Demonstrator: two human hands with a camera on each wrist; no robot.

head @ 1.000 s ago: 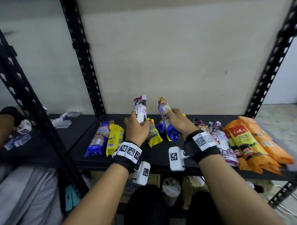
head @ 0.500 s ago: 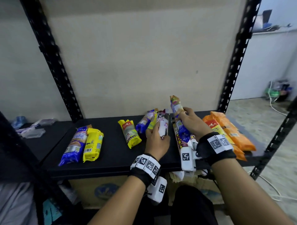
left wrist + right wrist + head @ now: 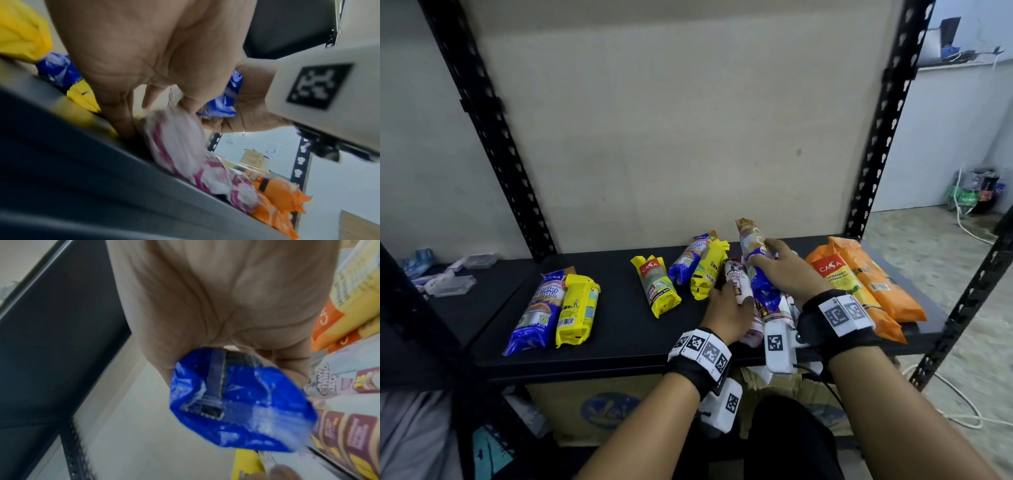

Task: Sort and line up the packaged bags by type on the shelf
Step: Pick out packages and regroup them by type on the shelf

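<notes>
My left hand grips a white-and-purple drawstring-bag pack low on the black shelf, beside other white-and-purple packs. The left wrist view shows the fingers curled round this pack. My right hand holds a blue pack tilted upright just right of it; its blue end sticks out of the fist. Orange packs lie at the right. A yellow pack, a blue pack and another yellow pack lie mid-shelf.
A blue pack and a yellow pack lie side by side at the shelf's left. Black perforated uprights frame the bay. Clear plastic items sit on the neighbouring shelf. A cardboard box stands below.
My left hand has brought the white-and-purple pack down and to the right, next to the other white-and-purple packs. The right hand still holds the blue pack upright. The view has shifted right.
</notes>
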